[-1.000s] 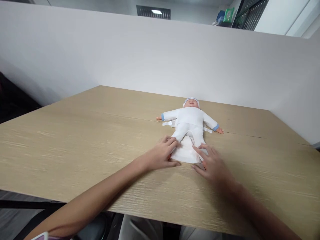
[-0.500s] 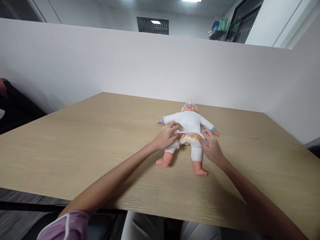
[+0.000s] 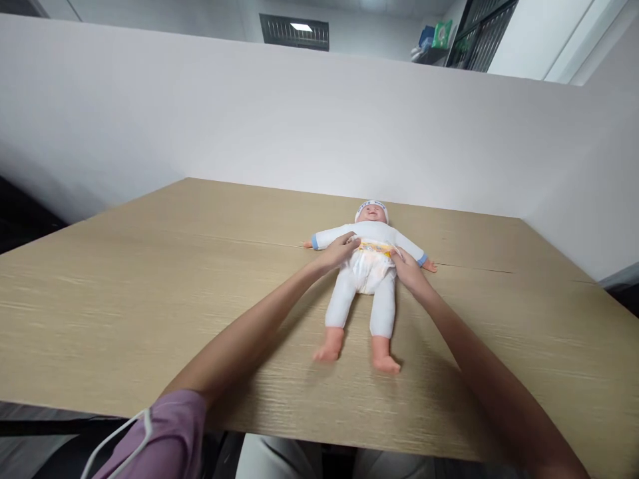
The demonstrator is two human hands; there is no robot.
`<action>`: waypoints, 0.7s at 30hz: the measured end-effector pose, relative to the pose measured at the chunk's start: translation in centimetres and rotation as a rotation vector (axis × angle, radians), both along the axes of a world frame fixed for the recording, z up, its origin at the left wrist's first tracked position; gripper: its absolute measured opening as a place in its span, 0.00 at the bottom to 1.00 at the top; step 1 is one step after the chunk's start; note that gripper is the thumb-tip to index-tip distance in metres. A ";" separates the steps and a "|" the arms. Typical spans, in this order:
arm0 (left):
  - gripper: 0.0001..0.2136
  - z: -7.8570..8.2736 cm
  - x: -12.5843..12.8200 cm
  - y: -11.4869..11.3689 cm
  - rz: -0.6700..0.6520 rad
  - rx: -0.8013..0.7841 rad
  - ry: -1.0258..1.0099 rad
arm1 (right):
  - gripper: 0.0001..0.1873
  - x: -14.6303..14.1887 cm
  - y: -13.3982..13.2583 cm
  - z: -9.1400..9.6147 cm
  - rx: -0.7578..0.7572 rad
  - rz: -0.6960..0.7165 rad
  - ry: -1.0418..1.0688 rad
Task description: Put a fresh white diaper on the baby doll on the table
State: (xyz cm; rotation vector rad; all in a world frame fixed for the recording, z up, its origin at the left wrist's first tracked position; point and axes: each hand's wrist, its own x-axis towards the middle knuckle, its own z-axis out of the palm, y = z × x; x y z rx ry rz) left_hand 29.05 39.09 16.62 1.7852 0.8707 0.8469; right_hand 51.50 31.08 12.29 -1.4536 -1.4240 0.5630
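A baby doll [image 3: 344, 296] lies on its back, head toward the wall and legs toward me. It wears a white headband and a white long-sleeved shirt [image 3: 374, 231] with blue cuffs. The shirt is raised at the waist, baring a white diaper [image 3: 370, 271] with an orange patterned waistband. My left hand [image 3: 340, 250] is closed at the doll's waist on the left, pinching the shirt's hem. On the other side, my right hand [image 3: 407, 267] pinches the hem too, close against the diaper's edge. Fingers partly hide the gripped cloth.
The doll rests on a wide wooden table [image 3: 164, 293] with a thin seam across it. A white partition [image 3: 279, 126] rises behind the table's far edge. Below the near edge my legs [image 3: 279, 456] show. A white cord [image 3: 142, 426] hangs by my left sleeve.
Both hands have moved up the doll's body, and the shirt's hem has risen from the thighs to the waist, uncovering the diaper. The doll's legs now lie straighter and nearer me.
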 end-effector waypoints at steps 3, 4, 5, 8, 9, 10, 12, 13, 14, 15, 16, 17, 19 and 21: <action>0.26 0.0 -1.1 -0.8 -0.016 -0.048 0.006 | 0.30 0.4 -1.0 0.3 -0.016 0.041 0.013; 0.26 0.2 -1.3 -0.9 -0.016 -0.057 0.013 | 0.30 0.6 -1.2 0.5 -0.017 0.038 0.011; 0.26 0.3 -1.5 -0.9 -0.008 -0.061 0.020 | 0.30 0.8 -1.3 0.6 -0.015 0.023 0.004; 0.21 0.9 -1.9 -0.6 0.084 -0.018 0.038 | 0.30 1.8 -2.0 0.9 0.002 -0.079 -0.040; 0.17 1.2 -2.0 -0.6 0.122 0.015 0.041 | 0.29 2.2 -2.5 0.8 0.007 -0.117 -0.061; 0.14 1.5 -2.0 -0.6 0.155 0.055 0.044 | 0.28 2.6 -3.1 0.6 0.011 -0.148 -0.082; 0.09 2.1 -2.0 -1.1 0.198 0.148 0.053 | 0.24 3.4 -4.7 0.1 0.017 -0.190 -0.128; 0.07 2.5 -1.7 -1.6 0.209 0.195 0.058 | 0.22 3.8 -5.6 -0.2 0.021 -0.204 -0.172; 0.06 2.9 -1.4 -2.1 0.211 0.237 0.061 | 0.20 4.2 -6.3 -0.6 0.026 -0.215 -0.229; 0.06 3.2 -0.8 -2.7 0.196 0.287 0.070 | 0.19 4.5 -6.9 -1.0 0.027 -0.225 -0.296; 0.06 3.5 -0.2 -3.4 0.163 0.355 0.092 | 0.19 4.8 -7.4 -1.3 0.020 -0.235 -0.364; 0.07 3.8 0.6 -4.0 0.115 0.441 0.130 | 0.18 5.0 -7.6 -1.6 0.005 -0.246 -0.427; 0.09 4.0 2.2 -5.2 0.003 0.625 0.247 | 0.19 5.3 -7.6 -1.9 -0.043 -0.278 -0.507; 0.12 3.8 3.7 -6.1 -0.058 0.745 0.386 | 0.18 5.3 -7.2 -2.0 -0.085 -0.311 -0.550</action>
